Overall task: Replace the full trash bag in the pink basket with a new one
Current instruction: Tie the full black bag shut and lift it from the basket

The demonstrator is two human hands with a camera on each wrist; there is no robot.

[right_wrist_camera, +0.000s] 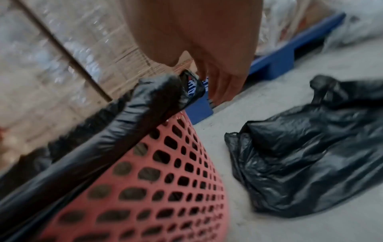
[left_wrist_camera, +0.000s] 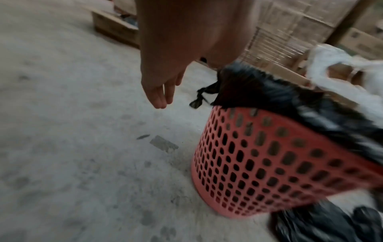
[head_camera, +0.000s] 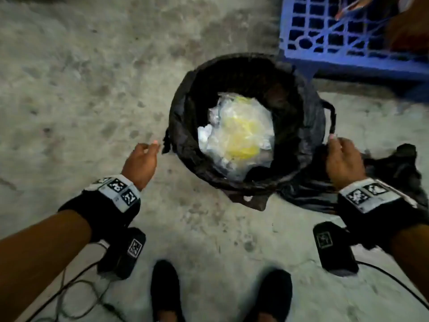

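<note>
The pink perforated basket (left_wrist_camera: 269,163) (right_wrist_camera: 165,188) stands on the concrete floor. A black trash bag (head_camera: 183,126) lines it, folded over the rim, with white and yellow plastic waste (head_camera: 239,133) inside. My left hand (head_camera: 153,145) (left_wrist_camera: 163,96) hovers with relaxed fingers a short way from the bag's left tie handle (head_camera: 166,142) (left_wrist_camera: 203,95), not touching it. My right hand (head_camera: 334,139) (right_wrist_camera: 219,91) reaches to the right handle loop (head_camera: 333,117) (right_wrist_camera: 190,80), its fingers straight and right at the loop's end. A spare black bag (head_camera: 394,173) (right_wrist_camera: 300,155) lies crumpled beside the basket.
A blue plastic pallet (head_camera: 348,43) (right_wrist_camera: 269,63) stands just behind the basket, with wrapped cardboard boxes (left_wrist_camera: 290,21) beyond. My black shoes (head_camera: 164,291) and loose cables (head_camera: 76,296) are in front. Bare concrete stretches to the left.
</note>
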